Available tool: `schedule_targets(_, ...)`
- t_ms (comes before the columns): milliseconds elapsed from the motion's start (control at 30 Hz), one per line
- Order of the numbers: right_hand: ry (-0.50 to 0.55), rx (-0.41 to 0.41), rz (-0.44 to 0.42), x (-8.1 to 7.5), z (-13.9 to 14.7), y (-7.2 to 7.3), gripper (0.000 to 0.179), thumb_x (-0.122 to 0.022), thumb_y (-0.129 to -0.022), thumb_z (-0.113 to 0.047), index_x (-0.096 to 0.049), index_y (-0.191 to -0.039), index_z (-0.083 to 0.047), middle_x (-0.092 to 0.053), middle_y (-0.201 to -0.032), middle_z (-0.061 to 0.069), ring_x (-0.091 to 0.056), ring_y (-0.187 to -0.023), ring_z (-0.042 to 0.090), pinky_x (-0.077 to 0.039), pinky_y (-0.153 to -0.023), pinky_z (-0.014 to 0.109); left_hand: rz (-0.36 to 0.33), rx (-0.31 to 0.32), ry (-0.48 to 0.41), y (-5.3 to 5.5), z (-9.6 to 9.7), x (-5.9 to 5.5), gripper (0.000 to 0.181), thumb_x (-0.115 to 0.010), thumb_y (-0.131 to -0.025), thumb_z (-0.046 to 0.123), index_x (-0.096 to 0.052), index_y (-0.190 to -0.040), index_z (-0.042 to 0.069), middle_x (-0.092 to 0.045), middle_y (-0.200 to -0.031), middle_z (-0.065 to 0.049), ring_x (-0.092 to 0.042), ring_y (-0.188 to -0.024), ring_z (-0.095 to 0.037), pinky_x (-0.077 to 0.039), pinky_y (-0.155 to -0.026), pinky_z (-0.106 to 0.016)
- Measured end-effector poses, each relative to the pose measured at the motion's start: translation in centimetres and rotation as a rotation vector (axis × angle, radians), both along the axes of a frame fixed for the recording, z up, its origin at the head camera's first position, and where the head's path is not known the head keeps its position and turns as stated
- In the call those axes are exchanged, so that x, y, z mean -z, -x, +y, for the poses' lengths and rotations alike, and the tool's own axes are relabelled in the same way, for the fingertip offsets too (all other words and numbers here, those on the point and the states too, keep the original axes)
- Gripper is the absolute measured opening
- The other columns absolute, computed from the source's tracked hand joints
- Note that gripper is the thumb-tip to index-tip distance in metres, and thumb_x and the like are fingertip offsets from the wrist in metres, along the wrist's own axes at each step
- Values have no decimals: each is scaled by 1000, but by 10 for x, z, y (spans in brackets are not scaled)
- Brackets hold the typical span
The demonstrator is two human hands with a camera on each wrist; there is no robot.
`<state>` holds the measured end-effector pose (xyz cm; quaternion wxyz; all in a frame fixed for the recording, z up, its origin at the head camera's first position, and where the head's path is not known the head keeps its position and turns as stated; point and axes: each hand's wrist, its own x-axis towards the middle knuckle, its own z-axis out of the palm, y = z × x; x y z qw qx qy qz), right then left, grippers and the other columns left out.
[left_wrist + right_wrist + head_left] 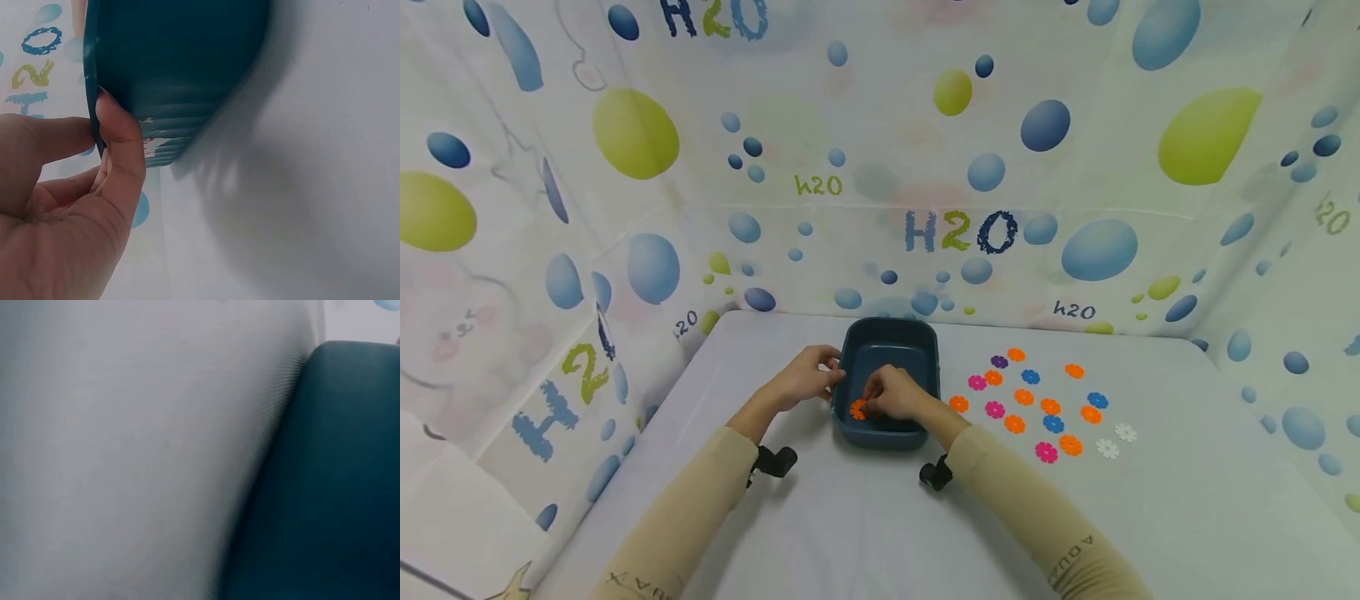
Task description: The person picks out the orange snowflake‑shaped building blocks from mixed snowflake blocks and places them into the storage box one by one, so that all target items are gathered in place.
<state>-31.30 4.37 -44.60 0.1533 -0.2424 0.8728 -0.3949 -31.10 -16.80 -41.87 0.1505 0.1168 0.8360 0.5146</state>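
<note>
- Printed backdrop point(865, 108): A white sheet patterned with blue and green ovals rises behind the scene, lettered "H2O" in large blue-and-green characters and "h2O" in smaller script.
- White desk point(1217, 492): Its pale surface carries a basin and a scatter of flower-shaped pieces.
- Beige sleeves point(681, 517): Dark lettering runs across both forearms, turned and creased, too partial to read with certainty.
- Dark blue basin point(891, 437): The rectangular, round-cornered vessel sits upright between the person's hands.
- Left hand point(808, 373): Fingers pinch the basin's left rim, digits on either side of the wall, as the left wrist view shows.
- Right hand point(891, 392): Reaching inside the basin, its fingers bend downward and bunch beside an orange piece point(857, 409); whether they grip it or merely touch it cannot be told, and the right wrist view shows only basin and desk.
- Black wrist devices point(936, 475): One is strapped near each cuff.
- Flower-shaped pieces point(1023, 397): Orange, pink, blue, purple and white, they lie loose to the basin's right.
</note>
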Motion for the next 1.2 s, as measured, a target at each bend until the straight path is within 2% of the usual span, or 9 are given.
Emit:
schedule_targets(133,-10,4,16,1,1,0,9,-77,-89,-6,-74,-95,-1,-73,-86,4,-66,-74,12,-57,-70,25,-2,-8,11,0,2,-2,44,-55,-103,3,-43,-142,-14,-49,-106,-16,-60,-83,-22,-63,-72,-35)
schedule_targets(533,-73,21,62,4,0,0,10,-79,-88,-9,-76,-97,-5,-74,-92,3,-65,-83,13,-57,-79,27,15,-8,18,1,4,2,47,-55,-103,4,-40,-143,-15,-50,-104,-15,-60,-83,-21,-62,-69,-33)
schedule_targets(767,-60,10,88,2,-2,0,13,-78,-89,-9,-74,-101,-4,-74,-95,5,-66,-81,13,-57,-74,26,15,-10,15,-1,4,-1,45,-55,-103,3,-41,-142,-15,-49,-103,-14,-59,-81,-20,-61,-68,-32)
schedule_targets(1033,-11,6,201,-15,3,-4,25,-77,-91,-11,-71,-112,1,-72,-104,8,-66,-94,19,-57,-85,34,11,9,43,0,2,-3,42,-54,-104,4,-44,-140,-14,-50,-105,-16,-60,-84,-22,-62,-72,-34)
schedule_targets(1200,-30,-35,252,-33,12,-16,26,-77,-91,-13,-71,-113,0,-70,-107,9,-64,-96,21,-55,-85,32,8,12,47,1,4,-3,42,-53,-104,4,-44,-141,-14,-51,-108,-18,-61,-85,-24,-63,-72,-35)
